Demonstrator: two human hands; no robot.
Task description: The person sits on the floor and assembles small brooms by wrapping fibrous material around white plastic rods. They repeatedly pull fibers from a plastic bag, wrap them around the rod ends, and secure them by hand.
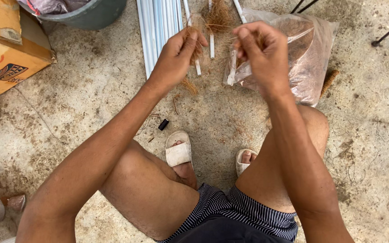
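A tuft of brown coconut fibre [195, 45] is pinched in the grip of the left hand [175, 56], held above the concrete floor [91, 85]. The right hand [264, 51] is closed on a thin wisp of the same fibre, its fingertips [245, 38] pressed together. Behind the right hand a clear plastic bag [309, 49] of fibre lies on the floor, and white tubes [158, 22] are laid beyond the left hand. A cardboard box [5, 54] stands at the floor's far-left.
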